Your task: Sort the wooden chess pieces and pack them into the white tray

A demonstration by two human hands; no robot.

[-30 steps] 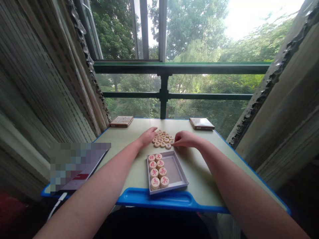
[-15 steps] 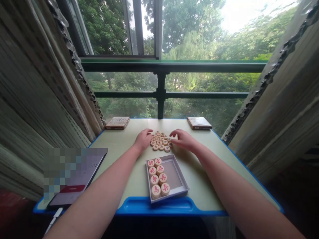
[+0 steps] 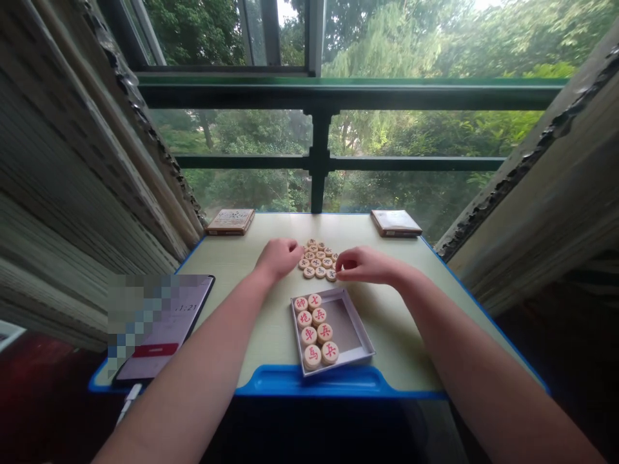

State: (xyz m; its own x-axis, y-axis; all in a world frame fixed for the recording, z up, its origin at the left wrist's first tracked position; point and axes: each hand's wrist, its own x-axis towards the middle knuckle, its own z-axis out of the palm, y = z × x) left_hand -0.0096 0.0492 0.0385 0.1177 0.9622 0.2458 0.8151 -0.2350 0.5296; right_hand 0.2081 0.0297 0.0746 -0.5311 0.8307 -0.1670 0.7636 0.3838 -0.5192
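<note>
A cluster of several round wooden chess pieces (image 3: 319, 259) lies on the pale table (image 3: 242, 270). My left hand (image 3: 279, 256) rests at the cluster's left edge with its fingers curled against the pieces. My right hand (image 3: 363, 265) is at the cluster's right edge, fingers bent and pinched at a piece. Closer to me lies a shallow grey box tray (image 3: 353, 332) holding several pieces with red characters (image 3: 314, 328) in two columns on its left side.
A phone (image 3: 164, 325) with a cable lies at the table's left front. Two flat boxes sit at the back corners, one left (image 3: 230, 221) and one right (image 3: 395, 223). A blue rim (image 3: 314, 381) edges the table. Window bars stand behind; walls close in on both sides.
The view has tilted down and shifted. Both hands have stayed by the cluster; the right hand's fingers have curled down onto the pieces at the right edge.
</note>
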